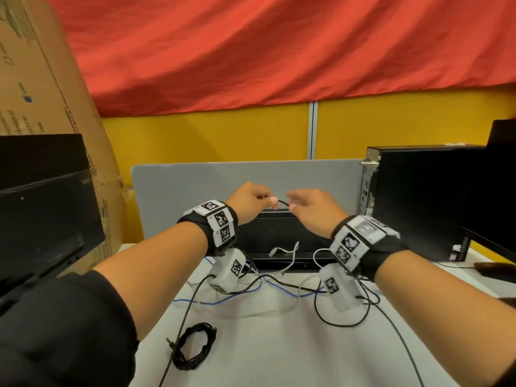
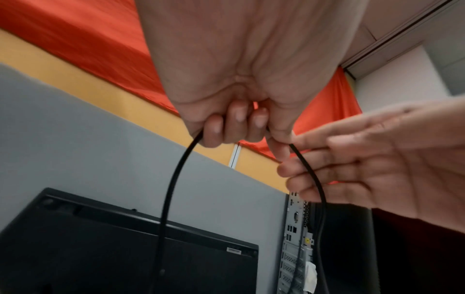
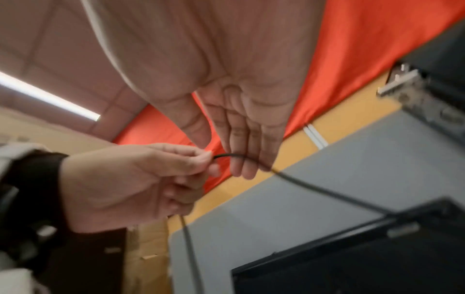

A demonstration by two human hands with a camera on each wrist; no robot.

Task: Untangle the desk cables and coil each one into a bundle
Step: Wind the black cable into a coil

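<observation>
A person's two hands meet above a white desk [image 1: 251, 344], raised in front of a grey partition [image 1: 195, 180]. The left hand [image 1: 249, 201] has its fingers curled round a black cable [image 1: 282, 202], thumb and forefinger pinching it; the right hand [image 1: 312, 209] touches the same cable with nearly straight fingers.

The left wrist view shows what the head view hides — the black cable [image 2: 173, 179] hanging from the fist in an arch, its other leg crossing the right hand [image 2: 372, 169]. The right wrist view, blurred, shows the cable [image 3: 314, 189] lying across the extended fingers [image 3: 249, 157] and the left hand [image 3: 141, 179] pinching it just beside them.

Only the head view takes in the desk: a coiled black bundle [image 1: 194, 349] near left, and farther back a tangle of blue cable [image 1: 245, 294], white cable [image 1: 287, 254] and loose black cables [image 1: 343, 321]. A computer tower [image 1: 424, 196] stands far right.
</observation>
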